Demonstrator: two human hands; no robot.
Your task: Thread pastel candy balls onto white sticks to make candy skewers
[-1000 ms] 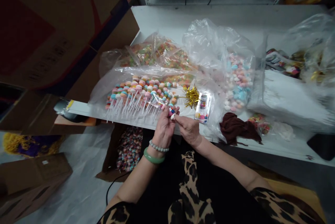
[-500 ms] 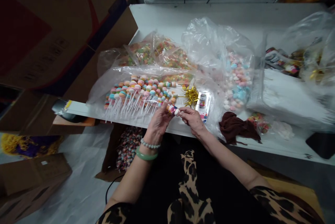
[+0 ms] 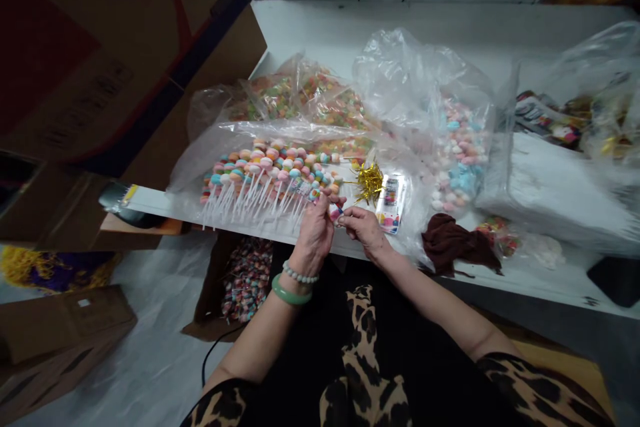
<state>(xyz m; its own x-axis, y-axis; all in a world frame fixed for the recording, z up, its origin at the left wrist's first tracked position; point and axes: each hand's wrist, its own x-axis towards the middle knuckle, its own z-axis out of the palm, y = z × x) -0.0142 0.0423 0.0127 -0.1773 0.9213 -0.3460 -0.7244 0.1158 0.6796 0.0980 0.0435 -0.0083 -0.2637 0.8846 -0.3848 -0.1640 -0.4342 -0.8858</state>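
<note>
Between my hands, over the table's front edge, is a candy skewer (image 3: 335, 212) in a clear printed wrapper. My left hand (image 3: 316, 230), with a bead bracelet and a green bangle at the wrist, is closed around its middle. The thumb and fingers of my right hand (image 3: 366, 230) pinch the wrapper's near end. Just beyond lie rows of candy skewers (image 3: 265, 167) with white sticks pointing toward me. Gold twist ties (image 3: 369, 183) sit in a tangled bunch beyond my right hand, beside a stack of printed wrappers (image 3: 391, 204).
Clear bags of coloured gummies (image 3: 320, 97) and pastel marshmallows (image 3: 460, 154) stand behind. A brown cloth (image 3: 457, 244) lies at the right, near a pile of white bags (image 3: 555, 180). Below the table edge, a carton (image 3: 207, 300) holds wrapped candies. A big cardboard box (image 3: 150, 47) rises at left.
My left hand has turned and shifted slightly right, its fingers now covering more of the candy skewer. My right hand has moved slightly toward me, pinching the wrapper's end.
</note>
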